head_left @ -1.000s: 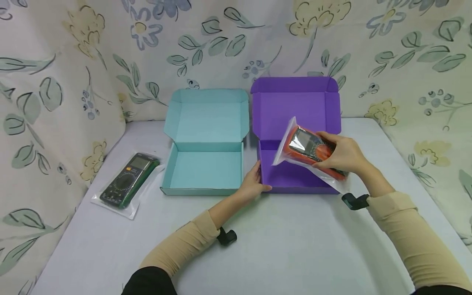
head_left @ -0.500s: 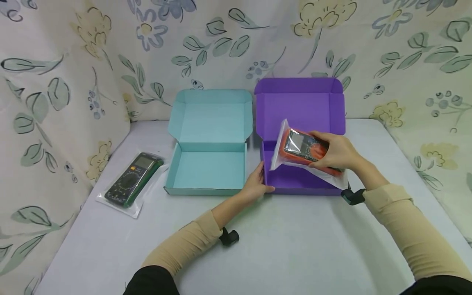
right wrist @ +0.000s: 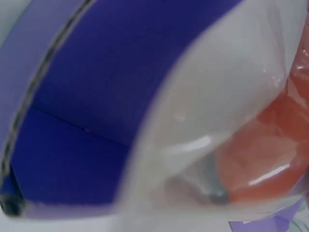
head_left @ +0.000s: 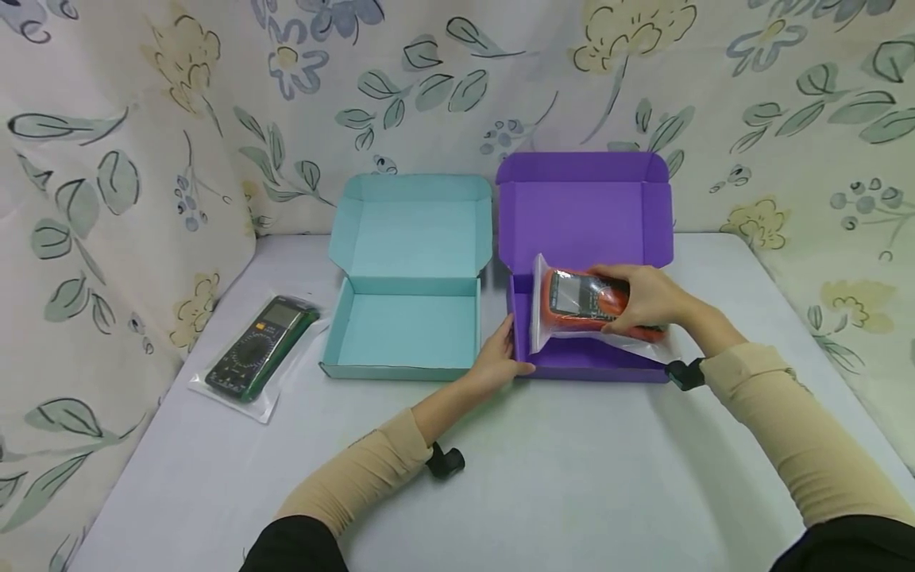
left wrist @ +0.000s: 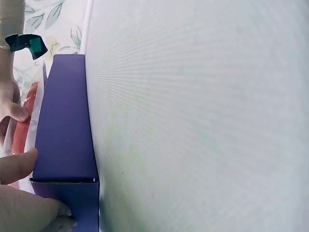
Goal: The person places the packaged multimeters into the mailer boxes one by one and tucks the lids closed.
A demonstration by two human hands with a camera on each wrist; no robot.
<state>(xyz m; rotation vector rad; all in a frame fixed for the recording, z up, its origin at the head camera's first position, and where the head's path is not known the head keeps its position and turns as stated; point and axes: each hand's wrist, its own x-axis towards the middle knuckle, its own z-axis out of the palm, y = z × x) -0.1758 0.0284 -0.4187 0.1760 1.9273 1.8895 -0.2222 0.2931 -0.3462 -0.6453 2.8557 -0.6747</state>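
My right hand (head_left: pixel 643 298) grips a multimeter (head_left: pixel 582 302) with an orange case, inside a clear plastic bag. It is above the open purple box (head_left: pixel 572 364), lying roughly crosswise and close to the tray. The right wrist view shows the bag and orange case (right wrist: pixel 265 154) large and blurred beside a purple wall. At the purple box's front left corner, my left hand (head_left: pixel 495 359) holds the box, thumb at the front wall and fingers on the left side. The left wrist view shows the thumb (left wrist: pixel 19 166) near the wall's top edge.
An open teal box (head_left: pixel 403 334) stands left of the purple one, its lid leaning back. Farther left lies a bagged multimeter (head_left: pixel 260 349) with a green case, on the white table (head_left: pixel 572 469). A floral cloth (head_left: pixel 429 79) hangs behind.
My right hand has lowered the orange multimeter into the purple box's opening, turning it from slanted to nearly level. My left hand stays on the box corner. The head view shifts slightly.
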